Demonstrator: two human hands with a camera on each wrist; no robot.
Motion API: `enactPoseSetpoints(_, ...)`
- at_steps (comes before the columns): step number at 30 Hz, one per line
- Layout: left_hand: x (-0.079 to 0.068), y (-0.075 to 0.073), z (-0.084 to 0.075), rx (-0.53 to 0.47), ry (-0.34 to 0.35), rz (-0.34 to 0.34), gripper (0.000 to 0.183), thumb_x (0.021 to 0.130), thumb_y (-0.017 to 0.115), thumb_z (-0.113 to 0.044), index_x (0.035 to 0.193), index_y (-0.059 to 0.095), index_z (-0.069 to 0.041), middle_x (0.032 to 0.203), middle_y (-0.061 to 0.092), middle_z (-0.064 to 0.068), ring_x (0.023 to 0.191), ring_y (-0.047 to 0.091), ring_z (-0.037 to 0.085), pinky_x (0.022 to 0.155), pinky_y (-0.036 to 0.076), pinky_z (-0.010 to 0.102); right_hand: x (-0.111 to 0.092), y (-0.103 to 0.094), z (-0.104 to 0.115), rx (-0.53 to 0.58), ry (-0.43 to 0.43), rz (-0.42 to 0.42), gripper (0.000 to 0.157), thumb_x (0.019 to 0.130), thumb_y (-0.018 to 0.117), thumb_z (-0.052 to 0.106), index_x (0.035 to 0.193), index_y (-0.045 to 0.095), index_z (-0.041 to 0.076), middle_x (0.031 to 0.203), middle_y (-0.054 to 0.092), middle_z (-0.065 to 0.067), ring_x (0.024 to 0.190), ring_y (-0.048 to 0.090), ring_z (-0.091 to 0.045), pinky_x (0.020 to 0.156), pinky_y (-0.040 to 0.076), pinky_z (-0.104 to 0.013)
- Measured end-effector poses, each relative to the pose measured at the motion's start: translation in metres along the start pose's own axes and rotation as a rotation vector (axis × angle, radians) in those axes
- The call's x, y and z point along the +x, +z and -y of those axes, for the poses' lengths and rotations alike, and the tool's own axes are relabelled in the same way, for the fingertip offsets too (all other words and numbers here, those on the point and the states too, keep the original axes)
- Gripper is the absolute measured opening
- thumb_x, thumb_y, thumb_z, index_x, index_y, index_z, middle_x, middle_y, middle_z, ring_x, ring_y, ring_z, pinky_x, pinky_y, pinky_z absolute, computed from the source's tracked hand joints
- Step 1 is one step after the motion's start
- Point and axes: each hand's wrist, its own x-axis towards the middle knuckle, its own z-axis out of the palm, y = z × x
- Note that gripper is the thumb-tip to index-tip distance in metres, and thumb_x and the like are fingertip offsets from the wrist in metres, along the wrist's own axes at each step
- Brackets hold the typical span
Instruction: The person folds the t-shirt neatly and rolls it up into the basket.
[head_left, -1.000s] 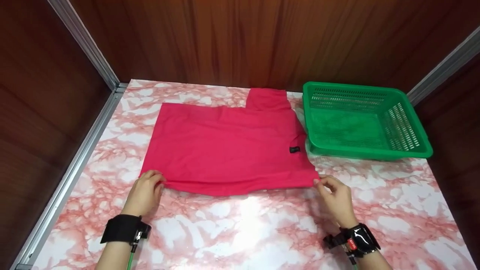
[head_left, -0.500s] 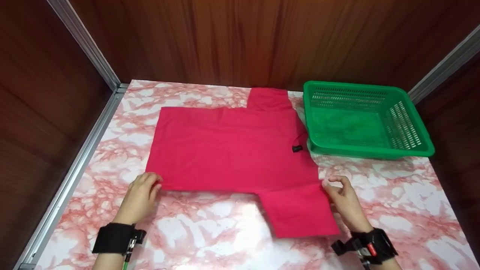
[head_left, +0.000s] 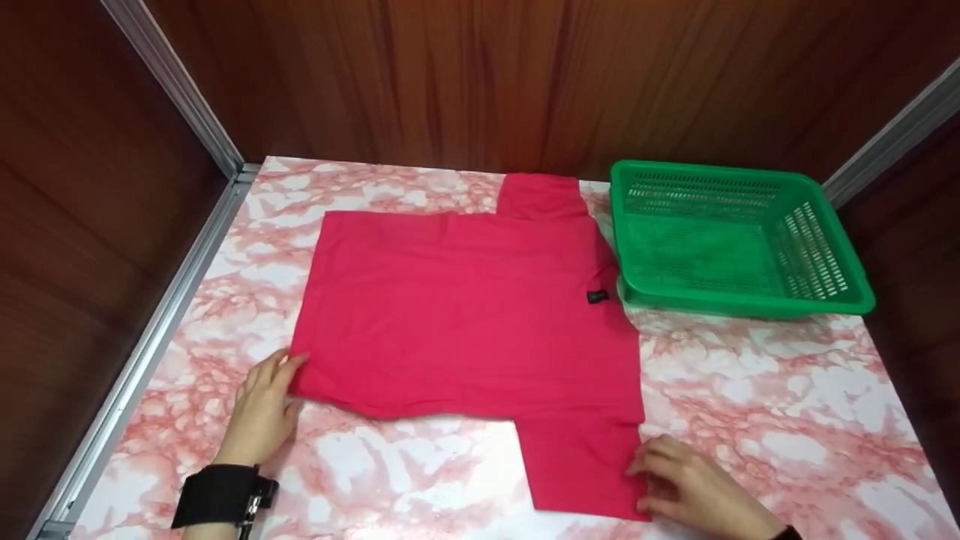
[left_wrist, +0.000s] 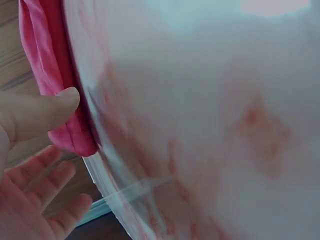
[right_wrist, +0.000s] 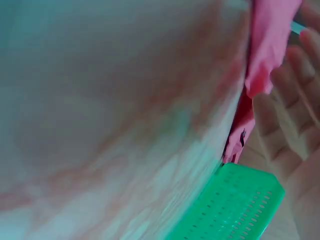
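Observation:
A red short-sleeved shirt (head_left: 465, 315) lies spread on the table, its collar with a small black tag (head_left: 596, 296) facing right. One sleeve (head_left: 589, 465) points toward me, the other away to the back. My left hand (head_left: 259, 416) is at the shirt's near left corner, fingertips on the cloth edge. In the left wrist view, that hand's thumb (left_wrist: 67, 102) lies against the red cloth (left_wrist: 75, 132) and the fingers are spread apart. My right hand (head_left: 694, 484) rests beside the near sleeve's outer edge, fingertips touching it. The right wrist view shows its fingers (right_wrist: 272, 127) loosely extended.
A green perforated plastic basket (head_left: 750, 304) stands at the back right, close against the shirt's collar side. Dark wood panels (head_left: 450, 82) enclose the back and sides. The table (head_left: 420, 480) has a red-and-white marbled surface.
The shirt's near edge came down toward me and the near sleeve unfolded outward. My right hand moved from the shoulder to the sleeve end; my left hand shifted slightly left and nearer.

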Motion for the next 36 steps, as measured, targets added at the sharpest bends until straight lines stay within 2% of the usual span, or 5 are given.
enactPoseSetpoints(12, -0.008, 0.006, -0.001, 0.063, 0.079, -0.039, 0.029, 0.068, 0.069, 0.003, 0.096, 0.065, -0.007, 0.099, 0.055, 0.009, 0.097, 0.048, 0.028, 0.081, 0.036, 0.044, -0.003, 0.016, 0.01, -0.191, -0.029, 0.072, 0.035, 0.065, 0.07, 0.018, 0.097, 0.058, 0.023, 0.099, 0.05, 0.01, 0.091, 0.045, -0.01, 0.073, 0.044, -0.033)
enactPoseSetpoints(21, -0.013, 0.002, -0.009, -0.113, -0.228, -0.021, 0.058, 0.078, 0.067, -0.016, 0.127, 0.04, 0.001, 0.112, 0.05, 0.027, 0.104, 0.046, 0.043, 0.084, 0.037, 0.054, 0.001, 0.022, 0.017, -0.306, 0.058, 0.121, 0.034, 0.068, 0.07, 0.034, 0.099, 0.057, 0.024, 0.096, 0.051, 0.01, 0.09, 0.047, -0.01, 0.068, 0.046, -0.037)
enactPoseSetpoints(25, -0.014, -0.002, -0.011, -0.238, -0.355, 0.026, 0.054, 0.084, 0.061, -0.024, 0.13, 0.038, -0.009, 0.107, 0.056, 0.024, 0.067, 0.056, 0.029, 0.068, 0.045, 0.04, 0.006, 0.026, 0.024, -0.368, 0.089, 0.133, 0.032, 0.069, 0.069, 0.027, 0.098, 0.057, 0.02, 0.093, 0.051, 0.006, 0.088, 0.049, -0.014, 0.065, 0.044, -0.036)
enactPoseSetpoints(29, -0.017, -0.007, -0.012, -0.339, -0.428, -0.031, 0.042, 0.087, 0.057, -0.027, 0.126, 0.046, -0.017, 0.072, 0.054, 0.01, 0.047, 0.034, 0.009, 0.049, 0.031, 0.025, 0.009, 0.03, 0.031, -0.397, 0.148, 0.131, 0.032, 0.07, 0.068, 0.034, 0.096, 0.057, 0.019, 0.092, 0.05, 0.004, 0.086, 0.047, -0.014, 0.061, 0.04, -0.034)
enactPoseSetpoints(36, -0.024, -0.015, -0.013, -0.751, -0.55, -0.078, 0.031, 0.096, 0.032, -0.01, 0.122, 0.049, -0.006, 0.085, 0.061, 0.017, 0.066, 0.063, 0.025, 0.061, 0.051, 0.031, 0.014, 0.032, 0.034, -0.446, 0.155, 0.068, 0.028, 0.064, 0.068, 0.022, 0.089, 0.056, 0.016, 0.087, 0.049, 0.001, 0.08, 0.048, -0.016, 0.055, 0.042, -0.031)
